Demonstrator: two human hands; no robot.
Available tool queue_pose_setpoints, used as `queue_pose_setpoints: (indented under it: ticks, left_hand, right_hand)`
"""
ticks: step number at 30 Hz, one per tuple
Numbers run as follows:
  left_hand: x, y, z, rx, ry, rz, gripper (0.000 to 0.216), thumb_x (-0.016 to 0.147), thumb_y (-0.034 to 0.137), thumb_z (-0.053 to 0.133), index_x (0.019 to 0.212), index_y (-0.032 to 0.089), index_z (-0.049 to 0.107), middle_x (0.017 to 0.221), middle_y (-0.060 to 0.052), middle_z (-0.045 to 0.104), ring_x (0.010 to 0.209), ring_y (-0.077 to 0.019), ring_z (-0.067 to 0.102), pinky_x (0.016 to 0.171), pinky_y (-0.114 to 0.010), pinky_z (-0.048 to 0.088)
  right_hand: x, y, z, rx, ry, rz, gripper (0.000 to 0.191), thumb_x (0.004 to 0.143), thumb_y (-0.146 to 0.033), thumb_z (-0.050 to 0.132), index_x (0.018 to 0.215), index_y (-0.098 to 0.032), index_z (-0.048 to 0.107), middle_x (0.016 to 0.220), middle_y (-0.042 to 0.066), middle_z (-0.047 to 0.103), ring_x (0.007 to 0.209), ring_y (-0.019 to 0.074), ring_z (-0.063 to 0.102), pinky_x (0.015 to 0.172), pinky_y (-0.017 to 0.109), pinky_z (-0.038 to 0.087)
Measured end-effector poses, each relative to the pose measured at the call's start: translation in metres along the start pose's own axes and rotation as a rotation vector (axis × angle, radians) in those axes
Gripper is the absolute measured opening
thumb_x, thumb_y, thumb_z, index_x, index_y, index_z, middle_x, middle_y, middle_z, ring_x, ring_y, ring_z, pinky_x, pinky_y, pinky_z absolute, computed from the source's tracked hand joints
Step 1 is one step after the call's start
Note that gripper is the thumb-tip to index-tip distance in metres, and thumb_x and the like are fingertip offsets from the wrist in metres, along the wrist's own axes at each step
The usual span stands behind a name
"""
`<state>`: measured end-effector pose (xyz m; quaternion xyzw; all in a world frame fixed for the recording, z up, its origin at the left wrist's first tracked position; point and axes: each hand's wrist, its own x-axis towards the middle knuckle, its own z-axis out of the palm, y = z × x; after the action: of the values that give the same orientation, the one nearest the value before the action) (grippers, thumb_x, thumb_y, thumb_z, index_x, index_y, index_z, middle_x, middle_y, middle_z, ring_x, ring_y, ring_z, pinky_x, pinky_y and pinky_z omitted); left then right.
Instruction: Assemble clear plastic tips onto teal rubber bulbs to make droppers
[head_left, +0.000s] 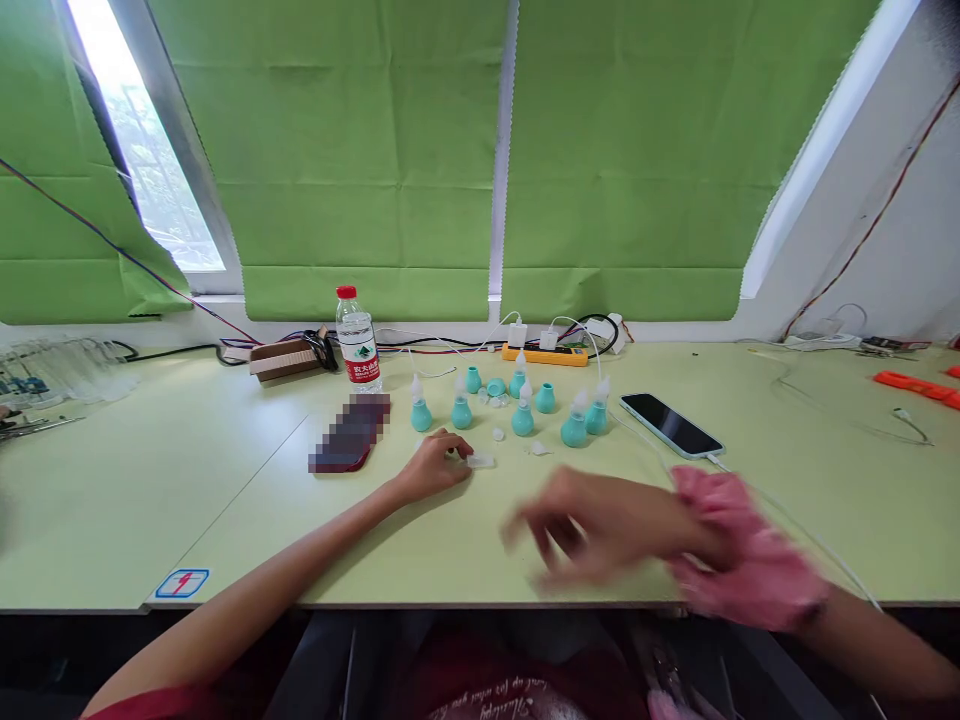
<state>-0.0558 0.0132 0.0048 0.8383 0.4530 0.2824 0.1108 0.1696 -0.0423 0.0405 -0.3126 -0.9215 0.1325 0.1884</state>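
Observation:
My left hand point(435, 465) rests on the pale green table point(225, 500) with its fingers curled round a small clear plastic piece point(480, 461). My right hand point(592, 530) hovers over the table's front edge, smeared by motion, fingers apart with nothing visible in them; a pink scrunchie point(742, 560) sits on its wrist. Beyond both hands stand several small teal squeeze bulbs with clear tips point(523, 415), and loose clear caps point(498, 434) lie among them.
A water bottle point(358, 350) stands at the back, with a dark blurred-out item point(351, 435) lying in front of it. A phone point(671, 424) on a white cable lies to the right. A yellow power strip point(544, 353), a cardboard box point(285, 358) and cables line the window sill.

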Motion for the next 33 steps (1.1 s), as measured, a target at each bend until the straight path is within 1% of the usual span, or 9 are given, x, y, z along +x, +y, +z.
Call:
queue_pose_setpoints:
  ticks: [3, 6, 9, 13, 17, 21, 26, 30, 33]
  left_hand:
    - [0.0, 0.005, 0.006, -0.003, -0.001, 0.032, 0.02, 0.062, 0.021, 0.054, 0.082, 0.017, 0.06, 0.073, -0.001, 0.058, 0.071, -0.0132, 0.05, 0.065, -0.024, 0.04]
    - [0.0, 0.005, -0.006, -0.014, -0.035, 0.074, 0.031, 0.061, 0.026, 0.057, 0.092, 0.018, 0.058, 0.078, -0.002, 0.059, 0.073, -0.0132, 0.05, 0.066, -0.023, 0.04]
    - [0.002, -0.004, -0.034, 0.026, -0.029, 0.075, 0.035, 0.064, 0.03, 0.055, 0.097, 0.019, 0.056, 0.082, -0.003, 0.059, 0.069, -0.0123, 0.05, 0.062, -0.023, 0.04]
    - [0.004, -0.024, -0.059, 0.252, -0.035, -0.034, 0.028, 0.066, 0.036, 0.052, 0.086, 0.018, 0.06, 0.074, -0.003, 0.059, 0.065, -0.0141, 0.051, 0.061, -0.025, 0.039]
    - [0.004, -0.033, -0.042, 0.353, -0.135, -0.077, 0.021, 0.068, 0.03, 0.049, 0.08, 0.018, 0.061, 0.076, -0.006, 0.059, 0.071, -0.0172, 0.053, 0.062, -0.026, 0.039]
    - [0.009, -0.033, -0.022, 0.419, -0.112, -0.027, 0.021, 0.073, 0.022, 0.042, 0.075, 0.016, 0.062, 0.073, -0.008, 0.058, 0.073, -0.018, 0.053, 0.065, -0.027, 0.04]
    - [0.011, -0.022, -0.021, 0.462, -0.075, 0.099, 0.021, 0.076, 0.018, 0.041, 0.073, 0.013, 0.061, 0.076, -0.011, 0.057, 0.081, -0.0204, 0.05, 0.07, -0.033, 0.041]
    - [0.013, 0.0, -0.01, 0.174, 0.041, 0.157, 0.018, 0.076, 0.022, 0.043, 0.078, 0.015, 0.061, 0.082, -0.008, 0.059, 0.084, -0.0179, 0.05, 0.073, -0.032, 0.042]
    - [0.015, 0.014, 0.003, -0.195, 0.022, 0.069, 0.019, 0.074, 0.027, 0.048, 0.078, 0.015, 0.062, 0.078, -0.005, 0.062, 0.072, -0.0137, 0.055, 0.066, -0.026, 0.046]
  right_hand:
    - [0.031, 0.011, 0.017, -0.212, 0.096, 0.111, 0.041, 0.075, -0.041, 0.046, 0.108, -0.017, 0.048, 0.086, 0.008, 0.056, 0.074, 0.0175, 0.054, 0.063, 0.029, 0.04]
    - [0.046, 0.026, 0.036, -0.305, 0.085, 0.209, 0.034, 0.078, -0.04, 0.041, 0.103, -0.019, 0.051, 0.092, 0.009, 0.053, 0.076, 0.0185, 0.054, 0.062, 0.029, 0.039]
    - [0.042, 0.034, 0.044, -0.268, 0.089, 0.205, 0.028, 0.079, -0.038, 0.041, 0.095, -0.019, 0.055, 0.09, 0.007, 0.053, 0.077, 0.0168, 0.053, 0.063, 0.027, 0.038]
    - [0.031, 0.037, 0.043, -0.116, 0.171, 0.141, 0.022, 0.075, -0.027, 0.047, 0.093, -0.018, 0.055, 0.078, 0.003, 0.055, 0.072, 0.0133, 0.052, 0.066, 0.024, 0.037]
    - [0.029, 0.036, 0.042, -0.057, 0.22, 0.115, 0.022, 0.07, -0.022, 0.05, 0.091, -0.017, 0.055, 0.074, 0.002, 0.055, 0.067, 0.0123, 0.051, 0.065, 0.024, 0.038]
    - [0.027, 0.035, 0.042, -0.042, 0.21, 0.074, 0.019, 0.07, -0.024, 0.051, 0.087, -0.018, 0.056, 0.076, 0.002, 0.055, 0.067, 0.0119, 0.051, 0.065, 0.024, 0.037]
    - [0.022, 0.037, 0.039, 0.014, 0.288, 0.088, 0.015, 0.069, -0.021, 0.05, 0.083, -0.017, 0.054, 0.073, 0.001, 0.055, 0.062, 0.0104, 0.047, 0.058, 0.022, 0.036]
    - [0.024, 0.038, 0.037, 0.042, 0.278, 0.143, 0.016, 0.066, -0.021, 0.052, 0.081, -0.017, 0.055, 0.07, 0.0, 0.055, 0.056, 0.0089, 0.044, 0.055, 0.022, 0.035]
    - [0.027, 0.037, 0.037, 0.059, 0.271, 0.159, 0.014, 0.065, -0.022, 0.053, 0.078, -0.017, 0.057, 0.068, 0.0, 0.055, 0.057, 0.0091, 0.045, 0.056, 0.022, 0.035]
